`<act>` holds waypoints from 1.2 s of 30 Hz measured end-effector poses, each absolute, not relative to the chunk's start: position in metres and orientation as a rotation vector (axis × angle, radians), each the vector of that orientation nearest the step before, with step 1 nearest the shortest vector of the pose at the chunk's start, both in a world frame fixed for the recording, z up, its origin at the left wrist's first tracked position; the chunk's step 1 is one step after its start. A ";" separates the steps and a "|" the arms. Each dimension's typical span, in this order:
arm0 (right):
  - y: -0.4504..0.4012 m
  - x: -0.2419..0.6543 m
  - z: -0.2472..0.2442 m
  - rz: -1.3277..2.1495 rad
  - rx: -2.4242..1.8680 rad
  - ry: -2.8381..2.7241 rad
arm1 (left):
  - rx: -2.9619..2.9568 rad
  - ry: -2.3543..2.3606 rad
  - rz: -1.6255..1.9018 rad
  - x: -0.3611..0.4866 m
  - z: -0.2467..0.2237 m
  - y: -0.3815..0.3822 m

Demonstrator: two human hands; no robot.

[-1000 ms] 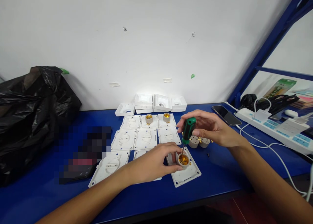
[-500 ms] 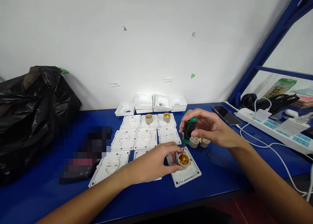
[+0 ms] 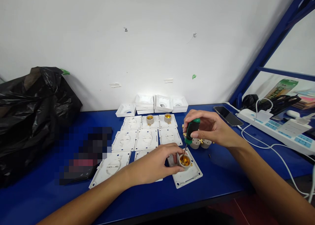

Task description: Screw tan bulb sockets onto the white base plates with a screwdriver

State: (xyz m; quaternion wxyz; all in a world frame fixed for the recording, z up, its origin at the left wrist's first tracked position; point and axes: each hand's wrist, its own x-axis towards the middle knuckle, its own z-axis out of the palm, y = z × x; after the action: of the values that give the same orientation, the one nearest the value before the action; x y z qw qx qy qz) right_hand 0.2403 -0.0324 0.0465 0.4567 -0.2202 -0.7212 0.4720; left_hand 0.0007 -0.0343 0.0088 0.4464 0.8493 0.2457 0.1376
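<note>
My left hand [image 3: 163, 162] pinches a round lamp socket [image 3: 185, 162] with a brass-coloured threaded inside. That socket sits on a square white plastic base plate [image 3: 187, 179] near the table's front. In my right hand [image 3: 209, 126] is a screwdriver [image 3: 192, 130] with a green and black handle, its fingers closed around it. The tool leans to the right, and its shaft goes down into the socket; the tip is hidden inside. Several loose sockets [image 3: 195, 143] stand just behind, partly covered by my right hand. A small dark screw [image 3: 209, 155] lies to the right.
Rows of white base plates [image 3: 147, 139] lie to the left, two bearing sockets [image 3: 150, 120]. White box covers [image 3: 163, 103] are stacked by the wall. A phone [image 3: 228, 115] and a power strip [image 3: 275, 128] with cables lie right; a black plastic bag [image 3: 31, 116] is left.
The screwdriver's handle has tipped slightly to the right along with my right hand, while its shaft stays in the socket. My left hand keeps its place.
</note>
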 end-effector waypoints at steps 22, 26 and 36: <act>-0.033 0.243 0.047 1.168 -0.525 -1.771 | 2.110 0.600 0.348 0.001 0.009 -0.034; -0.032 0.243 0.046 1.224 -0.546 -1.818 | 2.108 0.605 0.323 0.001 0.010 -0.034; -0.032 0.244 0.047 1.183 -0.506 -1.818 | 2.125 0.594 0.332 0.001 0.010 -0.034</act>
State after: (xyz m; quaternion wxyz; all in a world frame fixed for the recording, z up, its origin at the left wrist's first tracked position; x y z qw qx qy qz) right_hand 0.2436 -0.0320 0.0472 0.4414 -0.2037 -0.7324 0.4767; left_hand 0.0006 -0.0339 0.0097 0.4397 0.8554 0.2391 0.1337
